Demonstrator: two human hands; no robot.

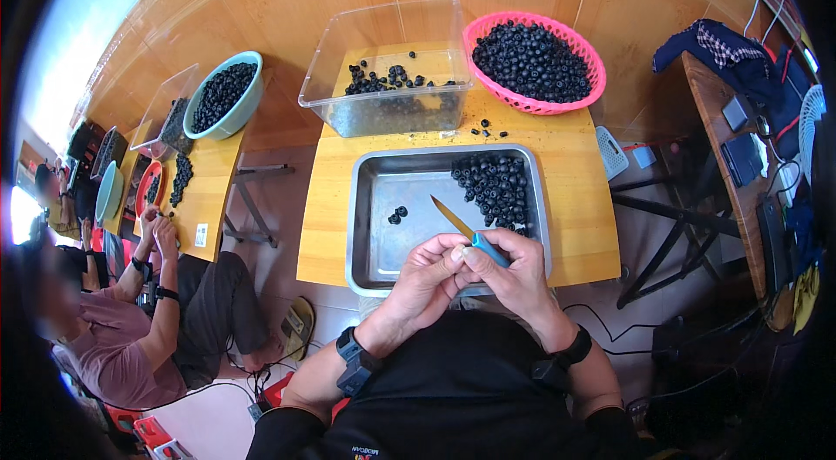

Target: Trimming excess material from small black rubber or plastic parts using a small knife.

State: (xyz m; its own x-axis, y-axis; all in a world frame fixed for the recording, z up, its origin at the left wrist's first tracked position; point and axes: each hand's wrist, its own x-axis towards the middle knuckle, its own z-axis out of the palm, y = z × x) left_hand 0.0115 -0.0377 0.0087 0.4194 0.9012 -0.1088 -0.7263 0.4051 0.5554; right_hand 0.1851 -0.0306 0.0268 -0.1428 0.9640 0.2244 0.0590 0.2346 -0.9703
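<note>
My right hand (512,267) is closed round the teal handle of a small knife (453,218), its blade pointing up and to the left. Thumb to thumb with it, my left hand (427,275) is pinched closed; what it holds, if anything, is hidden by the fingers. Both hands are over the near edge of a metal tray (370,242). Small dark round pieces (494,188), like berries or nuts, are heaped in the tray's right part. A few more dark pieces (397,215) lie at its left middle.
Behind the tray stand a clear plastic bin (383,116) with scattered dark pieces and a pink basket (544,104) full of them. Loose bits lie on the wooden table (326,190). At left, another person (131,329) works at a second table (209,199). Cables (610,338) trail at right.
</note>
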